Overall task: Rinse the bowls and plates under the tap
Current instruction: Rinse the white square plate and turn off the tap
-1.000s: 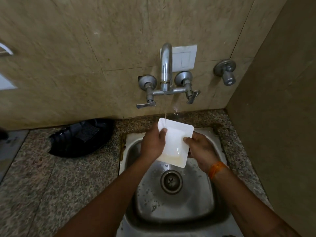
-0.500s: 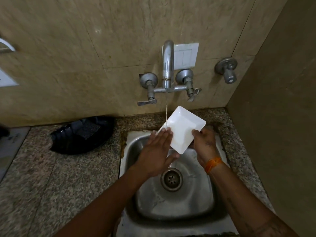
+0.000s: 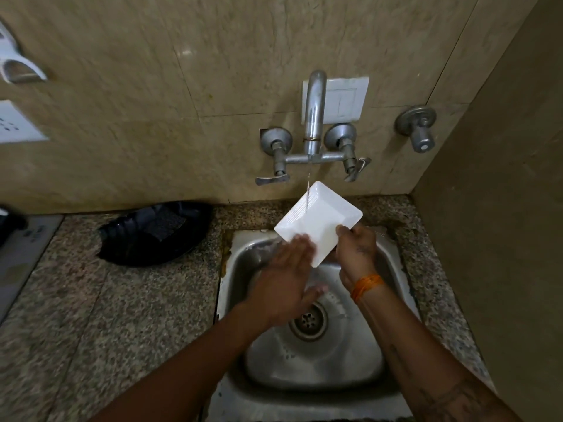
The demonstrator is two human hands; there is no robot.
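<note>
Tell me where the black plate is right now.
In the head view, the black plate lies on the granite counter left of the steel sink, against the tiled wall, apart from both hands and the white dish.

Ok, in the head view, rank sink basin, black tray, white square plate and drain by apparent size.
1. Sink basin
2. Black tray
3. White square plate, held nearer the camera, so less sure
4. Drain

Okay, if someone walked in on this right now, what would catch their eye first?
Probably the white square plate, tilted over the steel sink with a thin stream from the wall tap hitting it. The right hand holds its lower edge while the left hand lies open against it. A black dish sits on the counter to the left.
</note>
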